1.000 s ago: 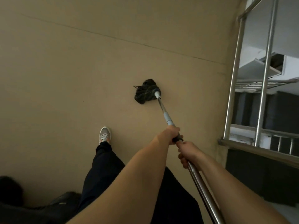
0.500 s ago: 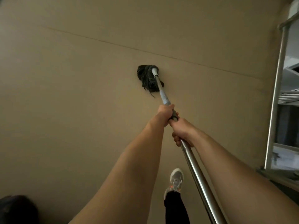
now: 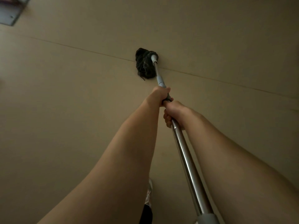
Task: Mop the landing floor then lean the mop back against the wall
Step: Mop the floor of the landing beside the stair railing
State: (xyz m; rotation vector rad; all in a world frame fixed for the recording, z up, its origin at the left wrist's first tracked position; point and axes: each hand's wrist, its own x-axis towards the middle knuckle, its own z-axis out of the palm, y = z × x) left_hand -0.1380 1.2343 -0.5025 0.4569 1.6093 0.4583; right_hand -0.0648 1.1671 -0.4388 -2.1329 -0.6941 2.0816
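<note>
mop: long mop with shiny metal pole and dark stringy head (image 3: 181, 143), stretched out ahead of the person over the floor
mop head: dark bundle of matted strands (image 3: 144, 64), down on the floor, lying right on a thin seam line, strands bunched to the left of the pole's pale grey socket
long axis: runs from bottom right of view up toward centre; head end points away from the person, grip end comes back low past the right forearm (grey plastic sleeve at the bottom edge)
pole tilt: slanted, head end low on the floor, near end raised
left hand: bare left hand (image 3: 160, 96), further out along the pole, fingers wrapped tight round it just below the pale grey section
right hand: bare right hand (image 3: 174, 113), directly behind the left and touching it, fist curled round the metal pole, knuckles on the left side
arms: both bare forearms extended forward, nearly parallel
floor: plain beige landing floor (image 3: 64, 102), dim light, one thin seam crossing at a slant
foot: pale shoe (image 3: 149, 193) with dark trouser leg, mostly hidden behind left forearm
corner: grey flat slab (image 3: 9, 13) at top left (can't tell what it is)
</note>
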